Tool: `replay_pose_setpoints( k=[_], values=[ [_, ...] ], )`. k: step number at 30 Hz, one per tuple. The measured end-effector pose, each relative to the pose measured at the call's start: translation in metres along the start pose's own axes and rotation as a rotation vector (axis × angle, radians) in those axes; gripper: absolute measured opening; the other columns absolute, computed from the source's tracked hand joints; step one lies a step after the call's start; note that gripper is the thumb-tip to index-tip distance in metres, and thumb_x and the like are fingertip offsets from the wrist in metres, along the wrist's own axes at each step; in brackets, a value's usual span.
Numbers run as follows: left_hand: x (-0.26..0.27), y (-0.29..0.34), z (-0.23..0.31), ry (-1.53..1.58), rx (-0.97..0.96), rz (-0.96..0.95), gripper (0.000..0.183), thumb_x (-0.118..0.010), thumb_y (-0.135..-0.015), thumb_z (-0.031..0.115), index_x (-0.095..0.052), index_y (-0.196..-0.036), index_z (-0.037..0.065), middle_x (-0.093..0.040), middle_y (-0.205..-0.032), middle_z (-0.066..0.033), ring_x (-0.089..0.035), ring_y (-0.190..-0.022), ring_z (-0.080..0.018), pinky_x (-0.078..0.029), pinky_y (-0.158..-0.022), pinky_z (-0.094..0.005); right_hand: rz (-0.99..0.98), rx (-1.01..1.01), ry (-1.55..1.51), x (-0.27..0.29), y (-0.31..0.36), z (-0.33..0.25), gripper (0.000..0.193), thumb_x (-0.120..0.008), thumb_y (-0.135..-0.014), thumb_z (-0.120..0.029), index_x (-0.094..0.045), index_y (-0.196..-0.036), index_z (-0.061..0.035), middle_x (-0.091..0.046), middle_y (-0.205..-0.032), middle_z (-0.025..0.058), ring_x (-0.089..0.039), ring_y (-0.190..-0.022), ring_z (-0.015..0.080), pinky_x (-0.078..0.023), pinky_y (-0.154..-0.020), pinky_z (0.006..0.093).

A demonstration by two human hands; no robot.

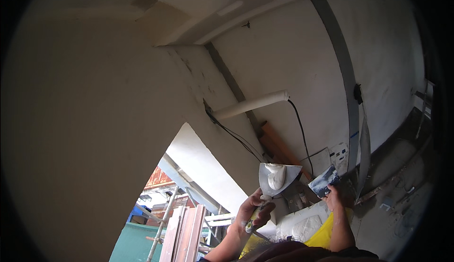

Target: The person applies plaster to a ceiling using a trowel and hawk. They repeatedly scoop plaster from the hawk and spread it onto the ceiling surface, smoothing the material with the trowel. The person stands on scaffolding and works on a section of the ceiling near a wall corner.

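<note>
My left hand [257,212] is closed around the handle of a wide putty knife [295,171], its blade pointing up and away from me. A thick lump of white filler [275,176] sits on that blade. To the right, my right hand [333,198] grips a smaller, flat scraper [324,180], dark-faced and smeared with white. The two tools are apart, with a short gap between them. My fingers hide much of the scraper's lower end.
A pale tube [253,104] with black cables juts from the wall. Orange-brown lengths [279,147] lean beyond the knife. At lower left, a window opening shows scaffold poles [164,222] and pinkish boards [182,233]. Something yellow [326,233] lies beneath my right arm.
</note>
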State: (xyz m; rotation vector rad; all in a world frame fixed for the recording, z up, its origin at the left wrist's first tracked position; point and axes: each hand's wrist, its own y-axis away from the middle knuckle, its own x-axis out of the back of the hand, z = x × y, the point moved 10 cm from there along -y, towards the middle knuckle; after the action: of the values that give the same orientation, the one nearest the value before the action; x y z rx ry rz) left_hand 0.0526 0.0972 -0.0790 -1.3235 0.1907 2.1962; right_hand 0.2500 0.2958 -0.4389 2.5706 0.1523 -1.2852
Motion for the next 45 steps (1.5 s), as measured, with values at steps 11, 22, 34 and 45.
replay_pose_setpoints(
  k=[11,22,34,45],
  values=[
    [0.003,-0.004,-0.001,0.027,0.061,-0.031,0.06,-0.042,-0.093,0.008,-0.029,-0.151,0.011,-0.049,-0.067,-0.0123,-0.048,-0.04,-0.0166,-0.042,-0.034,-0.0242,0.123,-0.124,-0.068,0.06,-0.024,0.042,0.048,-0.062,-0.088,-0.026,-0.051,-0.132,-0.01,-0.057,-0.126,0.013,-0.056,-0.116,0.0302,-0.043,-0.104,0.0513],
    [0.035,-0.001,-0.006,0.09,0.165,0.054,0.053,-0.041,-0.093,0.004,-0.032,-0.145,0.013,-0.046,-0.07,-0.0118,-0.044,-0.04,-0.0159,-0.041,-0.035,-0.0226,0.063,-0.139,-0.02,0.025,-0.033,0.035,0.047,-0.063,-0.085,-0.026,-0.054,-0.128,-0.011,-0.059,-0.129,0.0129,-0.056,-0.119,0.0299,-0.042,-0.106,0.0517],
    [0.032,-0.004,-0.005,0.108,0.172,-0.005,0.056,-0.041,-0.093,0.002,-0.029,-0.147,0.011,-0.047,-0.067,-0.0127,-0.045,-0.039,-0.0167,-0.042,-0.036,-0.0225,0.132,-0.125,0.028,0.018,-0.027,0.029,0.051,-0.063,-0.085,-0.027,-0.051,-0.131,-0.0066,-0.055,-0.134,0.0155,-0.055,-0.121,0.0338,-0.042,-0.106,0.0543],
    [0.015,-0.006,-0.005,0.118,0.228,-0.032,0.046,-0.045,-0.091,0.003,-0.038,-0.136,0.01,-0.048,-0.066,-0.0124,-0.045,-0.039,-0.0167,-0.041,-0.033,-0.0224,0.217,-0.07,0.014,0.004,0.002,0.014,0.049,-0.068,-0.085,-0.024,-0.05,-0.128,-0.0087,-0.053,-0.132,0.0165,-0.05,-0.124,0.0337,-0.039,-0.104,0.061]
  ],
)
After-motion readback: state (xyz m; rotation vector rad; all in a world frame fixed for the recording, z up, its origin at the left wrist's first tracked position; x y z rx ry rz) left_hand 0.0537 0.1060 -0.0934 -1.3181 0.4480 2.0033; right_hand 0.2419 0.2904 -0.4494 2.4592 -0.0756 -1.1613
